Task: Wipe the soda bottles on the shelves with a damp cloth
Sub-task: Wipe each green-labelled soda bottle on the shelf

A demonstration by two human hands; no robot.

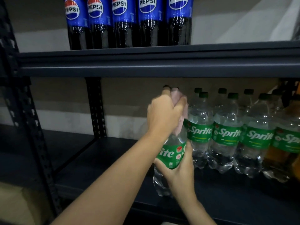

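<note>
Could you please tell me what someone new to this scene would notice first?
At centre, the left hand presses a pink cloth over the top of a Sprite bottle, while the right hand holds its green label from below. To the right on the same shelf stands a row of Sprite bottles. Above, on the upper shelf, five Pepsi bottles line up.

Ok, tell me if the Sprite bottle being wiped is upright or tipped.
Tipped. The Sprite bottle leans left against the upright row; the right hand grips its label, and the left hand holds the pink cloth over its top.
</note>
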